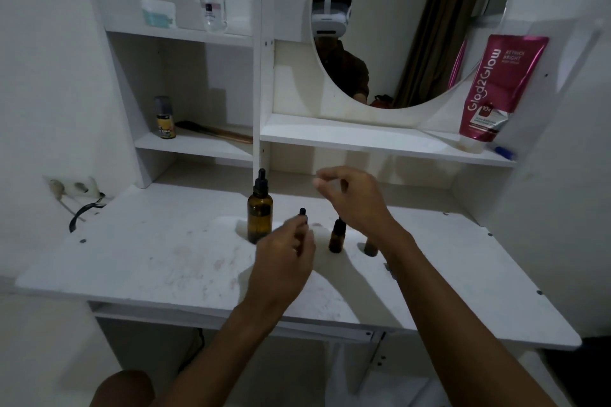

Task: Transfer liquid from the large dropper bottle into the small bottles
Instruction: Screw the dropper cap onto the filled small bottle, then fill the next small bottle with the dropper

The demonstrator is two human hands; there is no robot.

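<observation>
The large amber dropper bottle (260,211) stands upright on the white desk (158,261) with its black dropper cap on. Just right of it, my left hand (286,258) wraps around a small amber bottle (303,215); only the black dropper top shows above my fingers. A second small bottle (336,237) stands capped to the right. A third small bottle (371,248) is mostly hidden behind my right wrist. My right hand (355,200) hovers above these two, blurred, fingers loosely curled and nothing visible in them.
Shelves rise behind the desk: a yellow spray can (165,120) and a brush on the left, a pink tube (499,89) on the right, jars on top. A round mirror (406,26) hangs behind. A wall socket and cable (79,198) sit at the left.
</observation>
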